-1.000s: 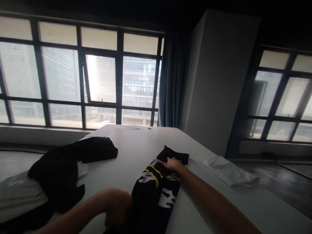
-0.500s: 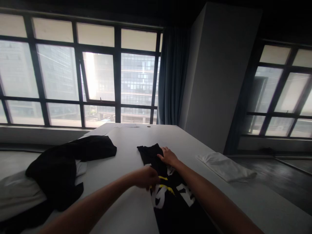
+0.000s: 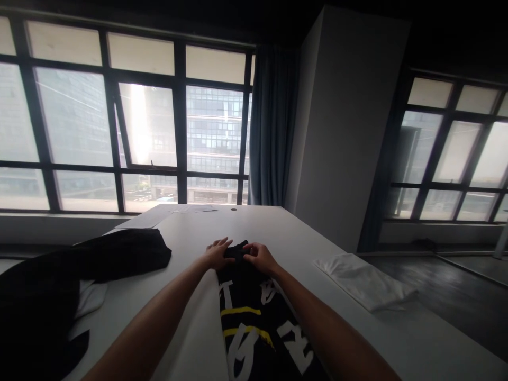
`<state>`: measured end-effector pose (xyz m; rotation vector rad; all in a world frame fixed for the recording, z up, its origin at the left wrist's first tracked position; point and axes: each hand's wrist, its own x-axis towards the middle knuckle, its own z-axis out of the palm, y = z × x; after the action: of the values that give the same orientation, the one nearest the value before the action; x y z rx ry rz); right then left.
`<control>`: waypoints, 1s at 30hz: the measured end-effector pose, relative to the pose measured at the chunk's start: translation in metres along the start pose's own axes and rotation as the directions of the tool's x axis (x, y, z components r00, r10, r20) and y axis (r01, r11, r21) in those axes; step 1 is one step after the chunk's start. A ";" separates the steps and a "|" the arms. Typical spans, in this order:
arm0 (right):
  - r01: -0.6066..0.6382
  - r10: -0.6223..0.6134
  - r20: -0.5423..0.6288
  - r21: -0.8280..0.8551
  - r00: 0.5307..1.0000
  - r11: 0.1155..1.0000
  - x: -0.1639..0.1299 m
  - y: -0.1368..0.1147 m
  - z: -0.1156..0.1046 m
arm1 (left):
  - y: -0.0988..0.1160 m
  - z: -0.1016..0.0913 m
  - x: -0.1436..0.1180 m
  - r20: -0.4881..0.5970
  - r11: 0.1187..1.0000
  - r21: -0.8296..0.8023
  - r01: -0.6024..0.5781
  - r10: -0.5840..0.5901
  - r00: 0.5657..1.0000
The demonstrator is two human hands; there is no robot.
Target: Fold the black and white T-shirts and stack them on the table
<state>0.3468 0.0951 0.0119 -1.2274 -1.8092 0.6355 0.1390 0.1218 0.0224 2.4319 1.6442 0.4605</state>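
The black printed garment (image 3: 254, 323) is laid flat along the white table (image 3: 278, 233), w/ its far end between both hands. It is judged soft, light and limp, so it is best taken at the far edge or corners. The left hand (image 3: 217, 253) is rested open, fingers spread, on that edge. The right hand (image 3: 260, 257) is curled loosely on the cloth; a real pinch cannot be told.

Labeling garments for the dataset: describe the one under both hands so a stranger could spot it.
On the long white table running toward the windows, it is the narrow black garment lying lengthwise in the middle, its far end under the left hand and right hand. Unlike the plain black clothes pile and the folded white cloth, it bears white lettering and yellow stripes.
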 end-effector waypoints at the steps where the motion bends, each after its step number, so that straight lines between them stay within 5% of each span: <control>1: 0.033 -0.034 0.009 0.076 0.999 0.997 0.001 -0.003 -0.002 | -0.001 0.001 0.007 0.027 0.999 -0.020 -0.031 0.032 0.999; 7: 0.051 -0.065 0.031 0.329 0.997 0.943 0.000 -0.014 -0.015 | -0.013 0.005 0.028 0.033 0.982 -0.163 -0.097 0.103 0.994; 16: -0.291 0.282 0.082 0.148 0.956 0.945 -0.003 -0.004 -0.017 | -0.038 -0.020 0.029 -0.062 0.918 -0.388 -0.083 0.064 0.996; 20: -0.278 0.245 0.197 0.159 0.949 0.947 -0.006 -0.011 -0.001 | -0.044 -0.038 0.022 0.000 0.961 -0.272 -0.038 0.039 0.999; 24: -0.170 0.145 0.170 0.143 0.975 0.975 -0.008 -0.013 0.015 | -0.038 -0.052 0.007 -0.039 0.999 -0.031 -0.012 0.010 0.999; 30: -0.078 0.099 0.088 -0.212 0.991 0.974 -0.010 -0.006 0.015 | 0.018 -0.039 -0.049 -0.144 0.981 0.196 0.016 0.012 0.989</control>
<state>0.3326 0.0847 0.0051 -1.4454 -1.9497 0.5750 0.1246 0.0684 0.0564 2.5918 1.8309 0.5080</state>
